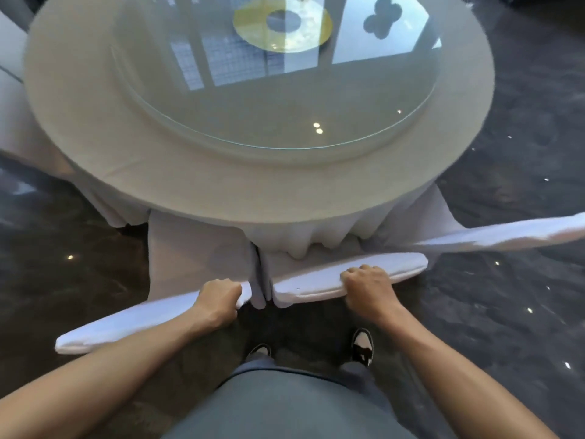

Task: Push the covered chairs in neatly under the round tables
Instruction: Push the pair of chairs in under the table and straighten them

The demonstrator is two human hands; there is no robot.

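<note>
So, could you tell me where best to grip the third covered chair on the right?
Grip the top edge of the right chair back from behind, hand over it: that padded rail faces away from the table, as on the two held chairs.

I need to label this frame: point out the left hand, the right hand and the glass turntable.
left hand (218, 301), head view, on the back of the fist.
right hand (367, 285), head view, on the knuckles.
glass turntable (253, 122), head view, on its near glass surface.
</note>
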